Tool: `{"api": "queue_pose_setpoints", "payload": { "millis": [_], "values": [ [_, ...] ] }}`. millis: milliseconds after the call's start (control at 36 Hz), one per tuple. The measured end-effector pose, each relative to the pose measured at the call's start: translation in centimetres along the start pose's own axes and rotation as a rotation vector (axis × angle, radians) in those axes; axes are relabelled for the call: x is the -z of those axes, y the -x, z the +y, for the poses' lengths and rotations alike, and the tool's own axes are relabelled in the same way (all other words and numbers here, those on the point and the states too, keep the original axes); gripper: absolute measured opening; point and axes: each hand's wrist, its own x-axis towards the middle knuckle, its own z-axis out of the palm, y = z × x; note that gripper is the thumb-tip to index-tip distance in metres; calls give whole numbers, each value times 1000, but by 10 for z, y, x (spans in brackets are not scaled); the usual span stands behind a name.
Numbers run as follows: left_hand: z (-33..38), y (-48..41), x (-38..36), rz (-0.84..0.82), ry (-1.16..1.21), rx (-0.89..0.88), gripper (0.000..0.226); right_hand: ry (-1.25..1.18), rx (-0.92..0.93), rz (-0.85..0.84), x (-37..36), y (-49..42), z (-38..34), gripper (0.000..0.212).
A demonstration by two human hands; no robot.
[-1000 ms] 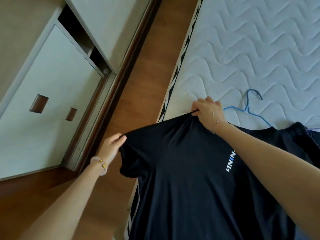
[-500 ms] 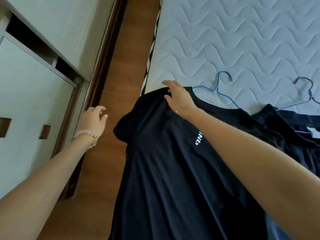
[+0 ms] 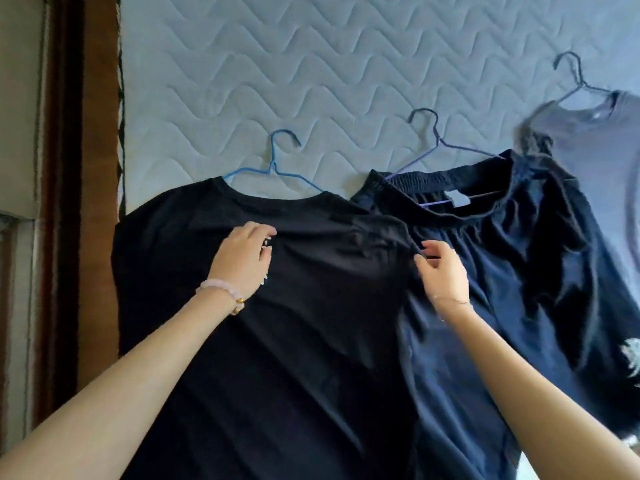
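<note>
Obs.: black T-shirt (image 3: 277,341) lies front-up on the quilted mattress (image 3: 311,64), near its left edge. The collar points away from the person and the hem runs out of view at the bottom. It is threaded on a blue wire hanger (image 3: 273,164), whose hook and shoulders show just above the neckline.

Left hand (image 3: 242,261): on the chest of the shirt, below the collar, fingers curled with a tuck of fabric caught between thumb and fingertips. A bead bracelet (image 3: 218,285) sits on that wrist.

Right hand (image 3: 445,275): at the shirt's right sleeve edge, thumb and forefinger nipped together on the hem, where it overlaps the garment beside it.

A taut crease runs across the chest between the two grips. Judgement: the hands pull against each other to spread and flatten the shirt, and the right one lifts the sleeve off its neighbour so the two garments do not tangle. Likely step in hand is squaring the shirt on the bed before folding it or drawing the hanger out; I cannot tell which.

Neighbours: navy shorts (image 3: 519,271) on a purple hanger (image 3: 436,140), touching the shirt's right side. Further right is a grey T-shirt (image 3: 595,161) on a dark hanger (image 3: 578,74). A strip of wooden floor (image 3: 97,133) runs along the mattress's left edge.

Risk: pulling harder at the sleeve could drag the shorts along.
</note>
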Motion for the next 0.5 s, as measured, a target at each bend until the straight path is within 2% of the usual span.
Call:
{"api": "queue_pose_setpoints", "payload": {
  "millis": [83,222,333,417,500],
  "values": [
    [35,-29,-18,-60,-79,-87,40,-158,-122,-117,7,-8,21,25],
    [83,-73,-50,-88,-273,-311,50,-294,-127,-175,7,-9,31,12],
    [97,-91,-63,-97,-460,-346,46,-374,-71,-266,2,-6,24,17],
    [93,-100,-60,-58,-562,-364,40,-331,-43,-383,-8,-7,15,28],
    [90,-108,-49,-112,-609,-292,29,-308,-92,-414,-14,-11,15,30]
  ]
}}
